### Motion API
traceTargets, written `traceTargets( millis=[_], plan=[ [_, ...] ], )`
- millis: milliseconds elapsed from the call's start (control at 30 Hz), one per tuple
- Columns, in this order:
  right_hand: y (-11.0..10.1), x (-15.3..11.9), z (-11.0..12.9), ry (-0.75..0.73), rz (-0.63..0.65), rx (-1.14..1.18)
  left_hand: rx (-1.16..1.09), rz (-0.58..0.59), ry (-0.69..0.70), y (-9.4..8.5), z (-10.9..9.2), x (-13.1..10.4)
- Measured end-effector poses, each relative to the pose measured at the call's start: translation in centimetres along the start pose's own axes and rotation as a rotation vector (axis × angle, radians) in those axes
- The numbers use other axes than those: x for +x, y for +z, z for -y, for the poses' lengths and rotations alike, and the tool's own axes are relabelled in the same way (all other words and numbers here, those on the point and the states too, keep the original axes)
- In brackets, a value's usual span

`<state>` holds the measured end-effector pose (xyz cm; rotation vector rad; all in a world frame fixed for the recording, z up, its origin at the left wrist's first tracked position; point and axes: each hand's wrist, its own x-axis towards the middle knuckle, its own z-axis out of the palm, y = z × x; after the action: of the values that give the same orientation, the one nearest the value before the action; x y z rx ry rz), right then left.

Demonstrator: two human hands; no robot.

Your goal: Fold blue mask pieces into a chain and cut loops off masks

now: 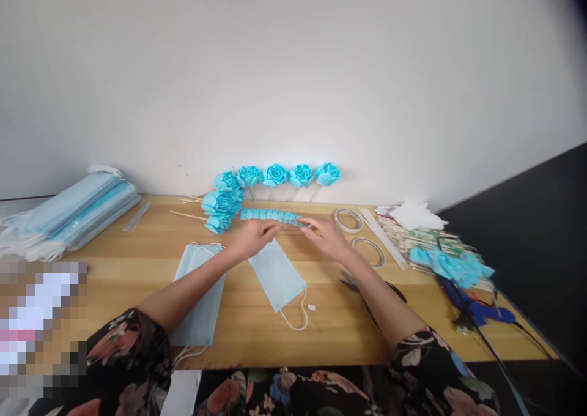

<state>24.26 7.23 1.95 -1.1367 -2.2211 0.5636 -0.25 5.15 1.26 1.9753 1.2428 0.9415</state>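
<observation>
The ruffled blue strip is extending sideways just beyond the left hand, in front of the row of blue flowers. The right hand is positioning its fingers at the strip's right end; whether they are gripping it, one cannot tell. The left hand's fingers are bunching near the strip's front edge, and their grip is likewise not showing clearly. A single face mask is lying slantwise on the table, its upper end reaching the left hand. Another mask is lying under the left forearm. Two tape rolls are lying just right of the right hand. The scissors are lying partly beneath the right forearm, and a blue glue gun is resting at the table's right side.
</observation>
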Motion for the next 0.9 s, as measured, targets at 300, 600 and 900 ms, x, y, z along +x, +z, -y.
traceTargets(
  millis=[300,600,900],
  plan=[
    [2.7,7.8,1.8,0.11,-0.235,-0.022,-0.908,-0.344,-0.352,-0.6,1.2,4.7],
    [3.5,9.4,2.2,-0.002,-0.439,-0.091,-0.946,-0.366,-0.366,0.3,2.5,5.9],
    [1.3,10.6,4.1,-0.301,-0.355,-0.511,-0.564,-0.456,-0.145,0.8,2.7,5.4]
  ],
)
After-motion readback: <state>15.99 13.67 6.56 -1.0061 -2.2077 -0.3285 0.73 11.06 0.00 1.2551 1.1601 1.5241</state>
